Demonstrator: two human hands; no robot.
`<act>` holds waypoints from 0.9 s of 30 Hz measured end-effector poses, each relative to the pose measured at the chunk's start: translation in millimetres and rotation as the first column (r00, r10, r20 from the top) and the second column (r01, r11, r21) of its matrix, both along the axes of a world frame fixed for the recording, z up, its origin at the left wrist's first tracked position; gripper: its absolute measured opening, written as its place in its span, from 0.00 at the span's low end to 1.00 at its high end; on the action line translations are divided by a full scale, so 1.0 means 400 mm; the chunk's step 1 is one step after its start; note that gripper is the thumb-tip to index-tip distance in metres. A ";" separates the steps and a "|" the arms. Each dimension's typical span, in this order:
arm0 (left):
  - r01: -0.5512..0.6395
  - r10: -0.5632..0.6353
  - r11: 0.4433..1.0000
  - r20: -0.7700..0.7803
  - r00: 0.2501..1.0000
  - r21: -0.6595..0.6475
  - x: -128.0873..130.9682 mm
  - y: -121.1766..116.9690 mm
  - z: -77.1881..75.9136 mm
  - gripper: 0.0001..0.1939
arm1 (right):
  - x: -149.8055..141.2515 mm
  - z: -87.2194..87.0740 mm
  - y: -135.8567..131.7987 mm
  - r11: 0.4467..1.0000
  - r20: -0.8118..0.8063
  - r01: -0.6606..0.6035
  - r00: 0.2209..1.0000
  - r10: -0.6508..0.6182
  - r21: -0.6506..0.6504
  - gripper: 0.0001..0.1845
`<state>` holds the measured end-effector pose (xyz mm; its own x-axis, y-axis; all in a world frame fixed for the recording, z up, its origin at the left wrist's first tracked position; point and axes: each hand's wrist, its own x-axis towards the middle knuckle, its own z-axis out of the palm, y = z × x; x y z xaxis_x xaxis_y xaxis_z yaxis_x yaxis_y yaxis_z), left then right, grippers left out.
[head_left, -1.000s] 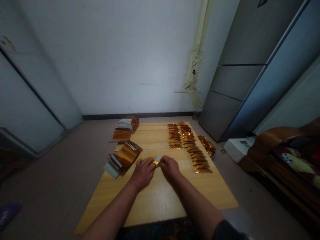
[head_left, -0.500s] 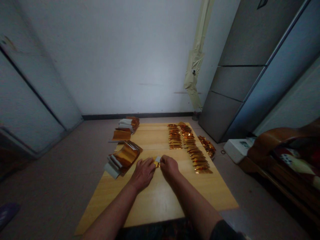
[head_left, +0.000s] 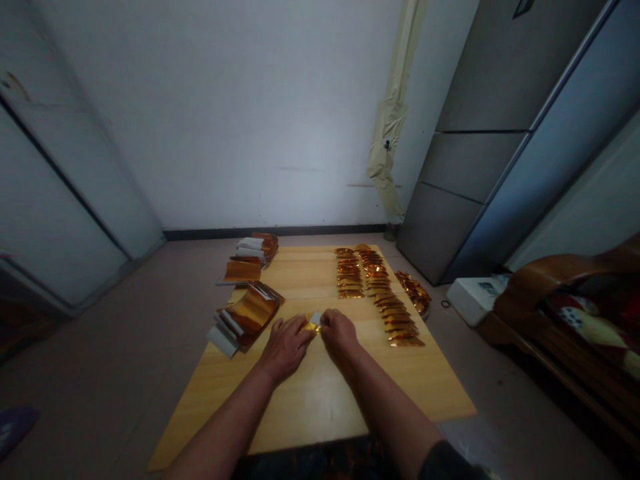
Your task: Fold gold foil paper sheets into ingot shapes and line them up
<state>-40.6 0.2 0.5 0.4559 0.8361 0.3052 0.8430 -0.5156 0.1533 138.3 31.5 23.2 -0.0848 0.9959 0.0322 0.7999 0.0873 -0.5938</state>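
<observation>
Pinching a gold foil piece (head_left: 313,324) between left hand (head_left: 286,348) and right hand (head_left: 340,335), both closed on its edges near the middle of the table (head_left: 310,407); apparently creasing it, calling for a steady two-sided grip, with foil rows (head_left: 395,320) on the table's right, a foil stack (head_left: 247,313) on its left.

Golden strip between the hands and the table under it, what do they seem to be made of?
The golden strip looks like thin, glossy amber film or foil, perhaps plastic; it catches the light with a metallic shine, but it is too small here to settle which. The table top looks like light wood or wood-grain board, with faint grain and a satin finish.
</observation>
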 end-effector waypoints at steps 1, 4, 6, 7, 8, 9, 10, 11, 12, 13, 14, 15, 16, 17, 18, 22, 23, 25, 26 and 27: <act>0.001 -0.001 1.000 0.003 1.000 0.002 0.000 0.000 0.000 0.16 | 0.002 0.000 0.001 1.000 -0.005 -0.004 1.000 0.004 0.000 0.08; -0.002 0.002 1.000 0.007 1.000 -0.007 0.001 0.001 0.002 0.15 | 0.009 0.002 0.005 1.000 -0.028 -0.015 0.999 0.015 -0.019 0.11; -0.007 0.007 1.000 0.008 1.000 -0.017 0.002 0.001 0.004 0.15 | 0.013 0.000 0.008 0.999 -0.048 -0.019 0.999 0.017 -0.035 0.12; -0.007 0.007 1.000 0.012 1.000 -0.018 0.003 0.001 0.004 0.16 | 0.014 -0.001 0.009 0.999 -0.056 -0.017 0.998 0.014 -0.040 0.12; -0.006 0.006 1.000 0.018 1.000 -0.015 0.004 0.001 0.005 0.16 | 0.015 -0.002 0.011 0.999 -0.062 -0.011 0.998 0.008 -0.043 0.13; -0.006 0.006 1.000 0.026 1.000 -0.010 0.004 0.001 0.005 0.16 | 0.016 -0.003 0.012 0.999 -0.068 -0.003 0.998 0.000 -0.045 0.14; -0.006 0.006 1.000 0.034 0.999 -0.006 0.005 0.001 0.005 0.16 | 0.016 -0.003 0.014 0.999 -0.075 0.008 0.997 -0.012 -0.046 0.15; -0.007 0.007 1.000 0.039 0.999 -0.003 0.005 0.000 0.006 0.16 | 0.017 -0.002 0.017 0.999 -0.087 0.017 0.996 -0.021 -0.047 0.16; -0.007 0.007 1.000 0.039 0.999 -0.004 0.006 0.000 0.007 0.16 | 0.016 -0.001 0.019 0.999 -0.100 0.022 0.995 -0.027 -0.048 0.15; -0.006 0.007 1.000 0.034 0.999 -0.006 0.006 0.000 0.008 0.16 | 0.016 0.002 0.021 0.999 -0.113 0.020 0.993 -0.025 -0.048 0.14; -0.004 0.004 1.000 0.027 1.000 -0.009 0.005 0.000 0.009 0.16 | 0.015 0.005 0.023 0.999 -0.119 0.014 0.993 -0.020 -0.049 0.11; 0.002 -0.001 1.000 0.020 1.000 -0.012 0.005 -0.001 0.010 0.16 | 0.013 0.009 0.023 0.999 -0.113 0.009 0.994 -0.014 -0.052 0.09; 0.007 -0.006 1.000 0.015 1.000 -0.014 0.005 -0.001 0.012 0.16 | 0.010 0.014 0.023 0.998 -0.093 0.006 0.996 -0.012 -0.058 0.08; 0.011 -0.010 1.000 0.013 1.000 -0.014 0.005 -0.001 0.013 0.16 | 0.007 0.018 0.021 0.998 -0.062 0.008 0.998 -0.012 -0.067 0.08; 0.013 -0.013 1.000 0.012 1.000 -0.015 0.004 -0.002 0.015 0.16 | 0.004 0.021 0.018 0.997 -0.026 0.012 1.000 -0.014 -0.077 0.09; -0.007 0.007 0.999 0.019 1.000 -0.031 0.006 -0.003 0.019 0.16 | -0.007 0.028 0.009 0.996 0.061 0.013 0.998 -0.008 -0.090 0.08; -0.012 0.013 0.999 0.021 1.000 -0.036 0.007 -0.003 0.019 0.16 | -0.007 0.029 0.008 0.996 0.065 0.009 0.998 -0.003 -0.090 0.07; -0.015 0.016 0.999 0.026 1.000 -0.037 0.007 -0.003 0.018 0.16 | -0.003 0.028 0.011 0.996 0.058 -0.001 0.998 0.007 -0.094 0.07; -0.013 0.014 0.999 0.028 1.000 -0.034 0.007 -0.003 0.017 0.17 | 0.001 0.028 0.013 0.995 0.050 -0.005 0.999 0.010 -0.095 0.08; -0.009 0.010 1.000 0.027 1.000 -0.029 0.007 -0.002 0.016 0.17 | 0.005 0.028 0.015 0.995 0.039 -0.006 0.999 0.010 -0.095 0.09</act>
<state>-38.0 -0.8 6.8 0.4397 0.8489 0.2932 0.8431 -0.5027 0.1911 140.5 37.7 34.3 -0.0919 0.9936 -0.0664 0.8225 0.0381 -0.5675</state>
